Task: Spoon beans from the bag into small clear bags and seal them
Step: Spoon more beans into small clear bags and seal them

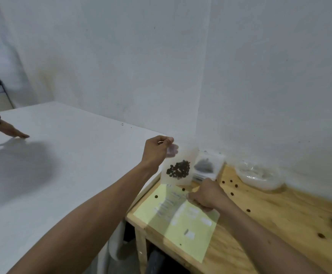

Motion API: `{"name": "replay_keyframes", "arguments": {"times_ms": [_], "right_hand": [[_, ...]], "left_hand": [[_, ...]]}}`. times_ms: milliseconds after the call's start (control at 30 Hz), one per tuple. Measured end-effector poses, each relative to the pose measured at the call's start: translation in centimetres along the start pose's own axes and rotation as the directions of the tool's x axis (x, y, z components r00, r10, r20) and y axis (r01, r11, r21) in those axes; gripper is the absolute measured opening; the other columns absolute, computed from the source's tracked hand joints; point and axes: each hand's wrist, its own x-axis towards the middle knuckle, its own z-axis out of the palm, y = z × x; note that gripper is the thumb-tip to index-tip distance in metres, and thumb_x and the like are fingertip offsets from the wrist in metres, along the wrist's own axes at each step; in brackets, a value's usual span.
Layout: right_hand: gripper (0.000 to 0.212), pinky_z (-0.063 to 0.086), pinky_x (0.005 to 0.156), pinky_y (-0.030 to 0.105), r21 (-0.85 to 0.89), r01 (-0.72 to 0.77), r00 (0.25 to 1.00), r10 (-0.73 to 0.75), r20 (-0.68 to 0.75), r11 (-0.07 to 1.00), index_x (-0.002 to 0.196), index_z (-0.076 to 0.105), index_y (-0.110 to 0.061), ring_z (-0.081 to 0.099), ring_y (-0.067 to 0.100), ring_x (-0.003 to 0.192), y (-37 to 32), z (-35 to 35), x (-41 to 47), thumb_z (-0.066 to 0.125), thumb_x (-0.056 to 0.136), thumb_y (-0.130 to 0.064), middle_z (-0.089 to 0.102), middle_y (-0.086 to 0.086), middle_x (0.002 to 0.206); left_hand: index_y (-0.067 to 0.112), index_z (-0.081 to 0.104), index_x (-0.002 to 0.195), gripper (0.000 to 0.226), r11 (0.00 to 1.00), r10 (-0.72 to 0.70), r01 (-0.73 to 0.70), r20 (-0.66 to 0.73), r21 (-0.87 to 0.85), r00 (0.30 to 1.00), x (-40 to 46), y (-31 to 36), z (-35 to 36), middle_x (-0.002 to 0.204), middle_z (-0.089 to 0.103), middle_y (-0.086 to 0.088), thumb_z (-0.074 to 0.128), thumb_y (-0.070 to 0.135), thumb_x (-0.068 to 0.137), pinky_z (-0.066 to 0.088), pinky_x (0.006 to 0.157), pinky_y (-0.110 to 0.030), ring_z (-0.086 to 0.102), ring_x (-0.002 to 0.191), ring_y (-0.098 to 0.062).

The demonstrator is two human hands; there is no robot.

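Left fingers (168, 139) pinching one small clear bag (178, 168) of beans.

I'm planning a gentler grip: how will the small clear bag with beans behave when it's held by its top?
The small clear bag probably hangs limp: the left hand pinches only its top corner. The beans sit clumped low, so it likely swings bottom-heavy. Its thin film looks slippery and easily creased.

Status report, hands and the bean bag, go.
Left hand pinches small clear bag by its top corner, beans inside. Right hand curled on yellow sheet. Loose beans scattered on wooden table.
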Motion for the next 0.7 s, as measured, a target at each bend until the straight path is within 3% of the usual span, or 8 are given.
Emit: {"name": "replay_keyframes", "arguments": {"times_ms": [100, 167, 267, 333, 400, 533, 700], "right_hand": [[0.024, 0.035, 0.058, 0.030, -0.005, -0.019, 1.000, 0.019, -0.023, 1.000, 0.066, 0.051, -0.013, 0.044, 0.022, 0.055, -0.2, 0.7, 0.6, 0.064, 0.085, -0.014, 0.046, 0.005, 0.060], [0.021, 0.034, 0.057, 0.030, -0.004, -0.018, 1.000, 0.018, -0.002, 1.000, 0.066, 0.052, -0.013, 0.043, 0.022, 0.056, -0.4, 0.7, 0.6, 0.061, 0.085, -0.013, 0.046, 0.005, 0.060], [0.018, 0.055, 0.063, 0.036, 0.167, -0.013, 0.995, -0.004, 0.100, 0.986, 0.081, 0.070, -0.005, 0.061, 0.023, 0.065, -0.6, -0.3, 0.2, 0.060, 0.094, -0.014, 0.067, 0.010, 0.072], [0.018, 0.058, 0.069, 0.033, 0.346, -0.046, 0.981, -0.022, 0.191, 0.937, 0.098, 0.072, 0.002, 0.065, 0.023, 0.069, -0.7, -1.5, -0.4, 0.060, 0.097, -0.012, 0.070, 0.013, 0.081], [0.018, 0.059, 0.073, 0.032, 0.420, -0.005, 0.975, -0.089, 0.204, 0.908, 0.093, 0.071, 0.003, 0.070, 0.026, 0.073, -0.4, -2.7, -0.9, 0.062, 0.097, -0.012, 0.073, 0.013, 0.085], [0.019, 0.065, 0.072, 0.043, 0.459, 0.197, 0.980, -0.182, -0.078, 0.866, 0.081, 0.074, -0.001, 0.076, 0.025, 0.070, -0.2, -5.8, -1.3, 0.070, 0.094, -0.015, 0.077, 0.014, 0.079], [0.022, 0.065, 0.067, 0.034, 0.267, 0.332, 0.919, -0.246, -0.307, 0.905, 0.081, 0.074, -0.009, 0.076, 0.019, 0.067, -0.2, -10.0, -2.3, 0.076, 0.090, -0.028, 0.077, 0.005, 0.073]], "left_hand": [[0.000, 0.069, 0.097, 0.016, 1.000, -0.006, 0.006, 0.012, -0.013, 1.000, 0.0, -0.1, -0.1, 0.088, 0.076, -0.021, 0.068, 0.015, 0.097, 0.063, 0.073, -0.039, 0.073, 0.075, -0.030], [0.000, 0.069, 0.098, 0.016, 1.000, -0.012, 0.013, 0.018, -0.017, 1.000, 0.0, -0.2, 0.0, 0.088, 0.076, -0.021, 0.068, 0.016, 0.096, 0.063, 0.073, -0.038, 0.073, 0.075, -0.030], [-0.001, 0.069, 0.098, 0.016, 0.999, -0.019, 0.020, 0.019, -0.034, 1.000, 0.0, -0.3, 0.1, 0.089, 0.076, -0.022, 0.069, 0.015, 0.096, 0.064, 0.072, -0.038, 0.073, 0.074, -0.030], [-0.003, 0.069, 0.100, 0.018, 0.998, -0.027, 0.028, 0.016, -0.048, 0.999, 0.1, -0.5, 0.3, 0.090, 0.075, -0.023, 0.069, 0.015, 0.096, 0.064, 0.072, -0.037, 0.073, 0.074, -0.030], [-0.003, 0.070, 0.101, 0.018, 0.998, -0.036, 0.037, 0.018, -0.055, 0.999, 0.1, -0.5, 0.6, 0.091, 0.076, -0.022, 0.067, 0.015, 0.097, 0.064, 0.073, -0.036, 0.074, 0.075, -0.030], [-0.006, 0.070, 0.102, 0.022, 0.994, -0.051, 0.058, 0.074, -0.088, 0.996, 0.1, -0.6, 1.9, 0.095, 0.076, -0.022, 0.066, 0.015, 0.098, 0.063, 0.074, -0.033, 0.074, 0.079, -0.029], [-0.003, 0.069, 0.104, 0.026, 0.993, -0.072, 0.087, 0.163, -0.086, 0.984, -0.5, -0.4, 4.9, 0.092, 0.077, -0.018, 0.063, 0.021, 0.100, 0.062, 0.075, -0.034, 0.076, 0.086, -0.029]]}}
